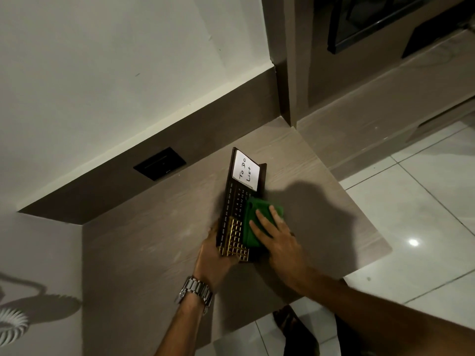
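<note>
A dark brown desk calendar board (232,201) stands on the light wooden counter (159,240). It carries month names, numbers, a white card reading "To Do List" (246,172) and a gold grid frame (235,240) at its near end. My left hand (214,255), with a metal watch on the wrist, grips the board's near end from behind. My right hand (276,233) presses a folded green cloth (255,222) flat against the board's face, fingers straight.
A black wall socket plate (160,163) sits in the dark backsplash behind the counter. White floor tiles (411,214) lie to the right past the counter edge. A white ribbed object (11,323) is at the far left. A dark framed cabinet (372,21) is top right.
</note>
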Tool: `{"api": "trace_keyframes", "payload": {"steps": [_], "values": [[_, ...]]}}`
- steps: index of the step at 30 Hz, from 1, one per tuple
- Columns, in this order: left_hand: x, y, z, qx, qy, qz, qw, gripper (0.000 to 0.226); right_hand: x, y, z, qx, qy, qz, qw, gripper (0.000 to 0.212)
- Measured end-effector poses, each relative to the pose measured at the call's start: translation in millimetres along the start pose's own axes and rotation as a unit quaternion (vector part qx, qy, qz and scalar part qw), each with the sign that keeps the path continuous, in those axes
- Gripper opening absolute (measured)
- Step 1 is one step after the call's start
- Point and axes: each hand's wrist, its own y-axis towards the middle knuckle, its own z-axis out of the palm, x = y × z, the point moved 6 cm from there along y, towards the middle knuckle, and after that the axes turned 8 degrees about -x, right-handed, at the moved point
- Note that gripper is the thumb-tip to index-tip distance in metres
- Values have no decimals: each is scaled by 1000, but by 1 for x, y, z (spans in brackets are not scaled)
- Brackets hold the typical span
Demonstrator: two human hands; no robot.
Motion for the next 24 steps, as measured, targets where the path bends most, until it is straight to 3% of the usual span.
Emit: {"api": "trace_keyframes", "payload": {"steps": [6,8,10,13,17,21,24], "values": [[2,0,-1,1,-3,0,1000,60,18,-52,9,26,-8,-156,987,90],[-2,-2,-2,-6,15,17,1000,61,8,-35,-10,-42,18,-135,990,91],[-3,-2,-4,-23,34,23,999,62,-7,-4,-32,-111,70,-46,990,91],[-5,-1,-3,-43,49,27,998,53,-10,31,-46,-147,109,48,982,87],[-6,-1,-5,-77,45,24,996,46,13,34,-27,-107,104,-18,989,89],[-1,-1,-7,-84,66,18,994,28,-1,42,-23,-90,73,22,993,85],[-1,2,-8,-83,69,29,994,24,12,16,-10,-86,91,-5,992,94]]}}
